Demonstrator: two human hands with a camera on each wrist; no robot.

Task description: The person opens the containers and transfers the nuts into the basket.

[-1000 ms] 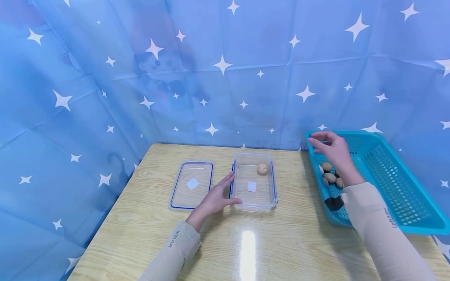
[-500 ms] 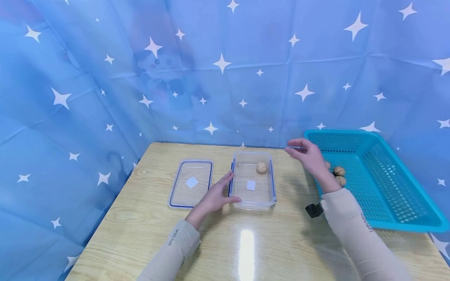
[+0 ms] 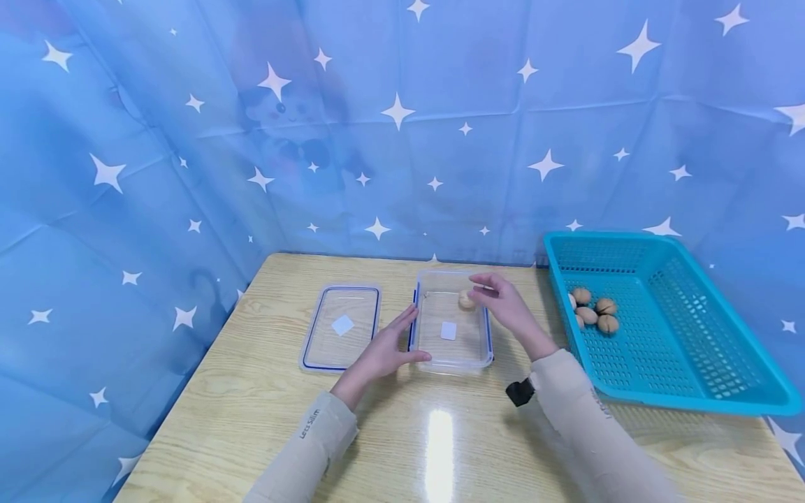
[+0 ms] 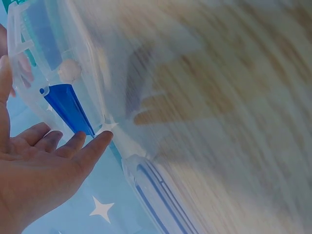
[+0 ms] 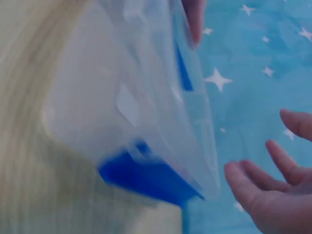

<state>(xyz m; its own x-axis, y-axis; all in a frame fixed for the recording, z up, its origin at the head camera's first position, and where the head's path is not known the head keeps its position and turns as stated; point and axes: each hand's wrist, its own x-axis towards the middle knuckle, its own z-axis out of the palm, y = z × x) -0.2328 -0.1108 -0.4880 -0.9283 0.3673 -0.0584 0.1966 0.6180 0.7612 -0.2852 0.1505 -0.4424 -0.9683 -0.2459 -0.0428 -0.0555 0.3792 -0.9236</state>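
- Lying flat at the left of the table (image 3: 264, 419), the clear lid (image 3: 342, 326) with its blue seal runs its long axis away from the person, toward the backdrop.
- Beside the lid, the left hand (image 3: 386, 351) rests with fingers straight and relaxed against the near left wall of the clear container (image 3: 450, 349), thumb along its near edge; it grips nothing.
- The clear container stands just right of the lid and parallel to it, long axis likewise pointing at the backdrop; one walnut (image 3: 466, 300) sits in its far right corner.
- Over that corner hovers the right hand (image 3: 505, 302), fingers loosely spread and curved near the walnut; whether they hold anything cannot be told.
- At the far right, the turquoise basket (image 3: 692, 335) holds several more walnuts (image 3: 594, 313) bunched against its left wall.
- The table is pale wood with a glossy glare spot; a blue star-printed cloth (image 3: 402, 126) hangs behind and at both sides.
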